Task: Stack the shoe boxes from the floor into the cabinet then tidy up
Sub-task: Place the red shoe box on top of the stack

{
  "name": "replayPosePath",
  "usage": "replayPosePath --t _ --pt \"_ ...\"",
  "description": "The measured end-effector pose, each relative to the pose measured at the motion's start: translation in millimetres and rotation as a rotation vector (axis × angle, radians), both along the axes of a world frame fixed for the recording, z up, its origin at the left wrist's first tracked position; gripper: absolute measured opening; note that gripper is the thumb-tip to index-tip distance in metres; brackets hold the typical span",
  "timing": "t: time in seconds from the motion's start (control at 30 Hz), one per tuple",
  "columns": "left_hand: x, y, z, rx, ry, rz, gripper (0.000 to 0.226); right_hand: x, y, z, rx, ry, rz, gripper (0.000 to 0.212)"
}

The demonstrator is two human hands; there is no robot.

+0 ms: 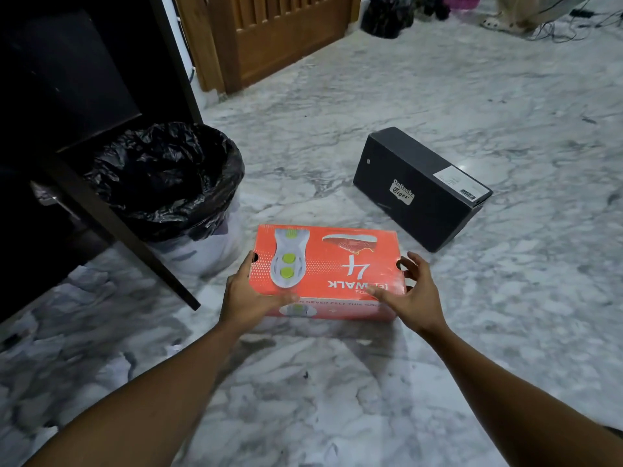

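On the grey-veined marble floor [337, 382], a dark cabinet [67, 79] fills the left side, and a wooden door [276, 35] stands behind it. A waste bin [161, 183] lined with a black plastic bag sits just beside the cabinet. A black Onitsuka Tiger shoe box [414, 187] lies closed on the floor to the right, apart from the rest. Nearer the person, an orange shoe box [330, 264] printed with a sole and a shoe lies low between both hands, beside the bin. The left hand [249, 298] grips its left end, thumb on the lid. The right hand [408, 298] has spread fingers at the right end, thumb touching the lid.
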State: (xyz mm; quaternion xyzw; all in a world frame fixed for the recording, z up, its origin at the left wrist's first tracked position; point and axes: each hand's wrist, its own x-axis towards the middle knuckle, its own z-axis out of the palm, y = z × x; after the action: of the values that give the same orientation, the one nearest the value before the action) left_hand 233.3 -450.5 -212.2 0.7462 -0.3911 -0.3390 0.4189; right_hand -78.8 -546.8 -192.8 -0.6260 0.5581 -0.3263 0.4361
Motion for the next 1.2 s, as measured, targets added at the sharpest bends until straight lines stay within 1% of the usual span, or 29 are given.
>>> replayPosePath --t 0.03,0.07,0.1,0.13,0.17,0.2,0.27,0.37,0.43,0.47,0.53,0.57,0.63,0.67,0.77,0.8,0.83,0.93,0.97,1.07,1.13,1.2 --pt "-0.4 3.9 -1.3 -0.008 0.028 -0.040 0.112 -0.4 2.0 -2.4 0.019 0.013 0.031 0.117" --pt "-1.1 7.3 -1.3 -0.021 0.035 -0.066 0.116 -0.5 2.7 -4.9 0.046 0.017 0.060 0.121" --pt "-0.8 9.1 -2.8 -0.024 0.044 -0.070 0.126 -0.5 3.5 -6.4 0.068 0.014 0.087 0.120" --pt "-0.8 9.7 -4.3 -0.019 0.050 -0.064 0.134 0.0 4.8 -6.7 0.076 0.012 0.112 0.112" --pt "-0.7 9.7 -5.3 -0.019 0.051 -0.063 0.138 0.7 6.4 -5.2 0.067 0.027 0.137 0.104" --pt "0.5 9.7 -7.0 -0.013 0.049 -0.061 0.137 1.5 6.8 -3.6 0.052 0.033 0.161 0.096" --pt "1.0 10.0 -2.5 -0.005 0.054 -0.056 0.132 1.8 7.8 3.2 0.032 0.045 0.192 0.094" --pt "-1.6 8.4 18.5 -0.050 0.045 -0.067 0.122 -5.0 5.4 22.1 0.004 0.026 0.210 0.104" --pt "-6.6 5.2 46.9 -0.119 0.049 -0.095 0.114 -10.6 5.9 48.8 -0.026 0.001 0.185 0.112" --pt "-10.6 3.6 64.7 -0.155 0.056 -0.112 0.112 -14.4 7.4 64.5 -0.046 -0.019 0.160 0.112" --pt "-17.4 2.2 104.6 -0.238 0.053 -0.147 0.113 -20.8 12.4 101.9 -0.099 -0.059 0.117 0.105" --pt "-20.5 2.6 126.6 -0.281 0.044 -0.164 0.111 -23.7 15.3 122.1 -0.131 -0.081 0.099 0.104" --pt "-26.1 6.3 172.6 -0.366 0.023 -0.198 0.107 -29.2 24.0 166.8 -0.204 -0.124 0.076 0.114" --pt "-29.6 8.6 196.7 -0.409 0.012 -0.215 0.104 -31.8 31.2 190.9 -0.245 -0.145 0.073 0.115" --pt "-38.5 21.6 272.1 -0.525 -0.005 -0.237 0.104 -40.9 57.6 263.7 -0.393 -0.175 0.084 0.095" --pt "-41.6 29.9 298.1 -0.556 -0.017 -0.234 0.106 -44.3 67.8 287.3 -0.439 -0.183 0.083 0.093" --pt "-44.4 39.3 323.7 -0.593 -0.037 -0.234 0.108 -48.2 77.9 309.9 -0.477 -0.193 0.079 0.094" --pt "-50.1 73.4 395.2 -0.723 -0.136 -0.250 0.109 -56.8 110.7 373.1 -0.568 -0.244 0.070 0.113" --pt "-51.9 86.1 417.7 -0.762 -0.165 -0.244 0.107 -57.9 123.0 393.4 -0.612 -0.257 0.069 0.116" --pt "-53.6 128.9 480.8 -0.864 -0.258 -0.228 0.100 -56.1 162.1 451.3 -0.753 -0.296 0.068 0.115" --pt "-45.6 157.7 517.0 -0.914 -0.331 -0.193 0.107 -50.2 186.9 486.2 -0.833 -0.313 0.072 0.117" --pt "-33.5 187.0 548.6 -0.947 -0.409 -0.147 0.117 -40.2 207.8 514.6 -0.880 -0.337 0.086 0.126"
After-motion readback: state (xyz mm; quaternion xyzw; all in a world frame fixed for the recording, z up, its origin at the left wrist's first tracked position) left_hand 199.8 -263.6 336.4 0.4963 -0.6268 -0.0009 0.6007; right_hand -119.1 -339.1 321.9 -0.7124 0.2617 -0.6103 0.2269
